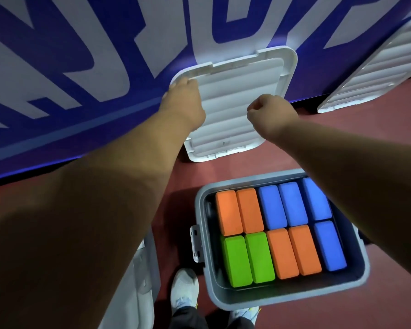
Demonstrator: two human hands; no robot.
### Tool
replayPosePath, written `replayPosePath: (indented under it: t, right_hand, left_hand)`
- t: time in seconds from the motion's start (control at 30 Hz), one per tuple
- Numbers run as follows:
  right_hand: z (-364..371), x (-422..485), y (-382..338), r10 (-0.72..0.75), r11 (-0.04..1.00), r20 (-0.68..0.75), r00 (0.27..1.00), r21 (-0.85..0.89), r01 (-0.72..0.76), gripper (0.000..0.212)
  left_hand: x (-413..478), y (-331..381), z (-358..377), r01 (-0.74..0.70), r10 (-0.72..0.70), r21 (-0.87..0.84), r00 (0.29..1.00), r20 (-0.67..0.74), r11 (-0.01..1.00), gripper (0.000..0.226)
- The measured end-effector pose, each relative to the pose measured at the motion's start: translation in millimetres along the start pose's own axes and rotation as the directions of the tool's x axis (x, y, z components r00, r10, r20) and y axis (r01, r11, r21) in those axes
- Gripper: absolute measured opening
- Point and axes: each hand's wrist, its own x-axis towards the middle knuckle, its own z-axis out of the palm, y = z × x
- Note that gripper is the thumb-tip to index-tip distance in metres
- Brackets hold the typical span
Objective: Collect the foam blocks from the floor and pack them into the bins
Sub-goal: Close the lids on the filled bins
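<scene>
Light, squashy foam blocks (282,252) were packed in the near bin (200,210); the stiff far lid (242,86) was gripped at its left edge by the left hand (183,103); the right hand (268,115) was curled, its hold not discernible.

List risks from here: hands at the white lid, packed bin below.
1. The left hand grips only the upper left edge of the white lid, which leans on the wall. The right hand is curled at its right edge, and its grip is unclear. The lid may swing or slip when lifted.
2. The latch sticks out from the left side of the grey bin. It could snag the lid's rim when the lid goes on.
</scene>
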Motion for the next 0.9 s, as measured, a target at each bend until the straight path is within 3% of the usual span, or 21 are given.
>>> replayPosePath:
  t: [0.2, 0.3, 0.37, 0.47, 0.57, 0.67, 0.73, 0.8, 0.9]
  right_hand:
    - [3, 4, 8, -0.037, 0.999, -0.012, 0.999, -0.036, 0.037, 0.028]
    - [4, 7, 11, -0.036, 0.999, -0.001, 0.999, -0.031, 0.036, 0.024]
    - [3, 11, 11, -0.033, 0.999, -0.009, 0.999, -0.021, 0.033, 0.024]
    - [2, 14, 9, -0.04, 0.999, -0.024, 0.999, -0.038, 0.039, 0.031]
    - [1, 10, 10, -0.072, 0.994, -0.092, 0.993, -0.091, 0.064, 0.046]
    - [-2, -2, 12, -0.318, 0.905, -0.183, 0.93, -0.351, 0.24, 0.064]
    - [4, -10, 15, -0.425, 0.784, 0.018, 0.905, -0.493, 0.378, 0.069]
    - [15, -22, 22, -0.35, 0.725, 0.278, 0.894, -0.524, 0.447, 0.056]
    - [35, -47, 43, -0.281, 0.71, 0.407, 0.869, -0.521, 0.474, 0.034]
  left_hand:
    - [-2, -9, 7, -0.082, 0.074, -0.033, 0.977, -0.198, 0.996, 0.062]
    - [12, -9, 0, -0.039, 0.04, 0.035, 0.999, -0.023, 0.999, 0.083]
    - [20, -9, -5, -0.031, 0.03, 0.103, 0.999, 0.013, 0.994, 0.086]
    - [26, -8, -15, -0.025, 0.028, 0.185, 1.0, -0.012, 0.982, 0.077]
    - [12, -6, -5, -0.094, 0.051, 0.229, 0.981, 0.189, 0.969, 0.05]
    - [-29, -9, 29, -0.117, 0.115, -0.008, 0.961, 0.251, 0.993, 0.028]
    - [-63, -8, 52, -0.072, 0.128, -0.224, 0.961, 0.245, 0.972, 0.031]
    - [-95, -8, 73, -0.052, 0.135, -0.343, 0.965, 0.223, 0.938, 0.032]
    - [-131, -9, 105, -0.029, 0.146, -0.434, 0.96, 0.239, 0.9, 0.036]
